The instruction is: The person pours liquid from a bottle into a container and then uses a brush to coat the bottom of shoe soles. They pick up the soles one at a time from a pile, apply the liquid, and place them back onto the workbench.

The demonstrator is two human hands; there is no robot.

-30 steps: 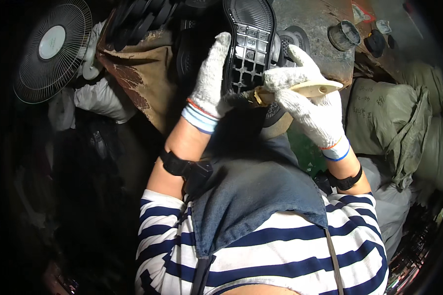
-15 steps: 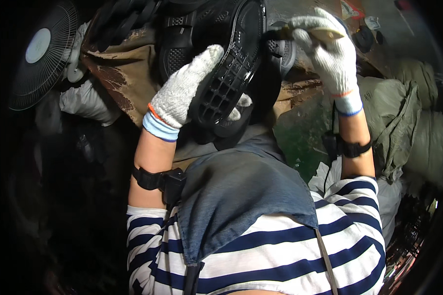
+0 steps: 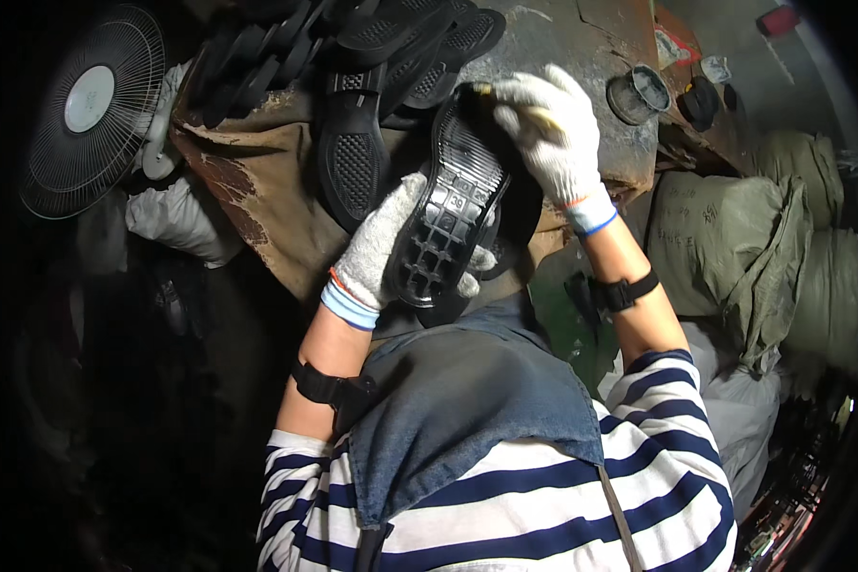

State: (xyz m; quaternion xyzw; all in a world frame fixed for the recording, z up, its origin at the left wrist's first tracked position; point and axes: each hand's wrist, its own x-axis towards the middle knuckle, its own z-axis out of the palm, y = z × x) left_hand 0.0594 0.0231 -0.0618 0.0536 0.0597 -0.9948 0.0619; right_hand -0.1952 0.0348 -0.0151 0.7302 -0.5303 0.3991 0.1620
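Note:
My left hand (image 3: 377, 248), in a white knit glove, grips a black shoe sole (image 3: 448, 224) by its sides, thumb on the near edge and fingertips showing past the far edge. The sole's gridded, ribbed face is turned up and looks glossy. My gloved right hand (image 3: 548, 129) is closed around a small brush with a pale wooden handle (image 3: 546, 121). The brush's dark end meets the far tip of the sole. Another black sole (image 3: 353, 167) lies just left of the held one on the brown cloth.
Several more black soles (image 3: 381, 33) are piled at the back of the worktable (image 3: 553, 38). A round, smeared tin (image 3: 638, 94) stands right of my right hand. Green-grey sacks (image 3: 715, 238) are stacked at right. A fan (image 3: 91, 100) stands at far left.
The held sole has come down closer to me. My right hand has moved left and slightly down, bringing the brush to the sole's far tip. The tin is now uncovered to view.

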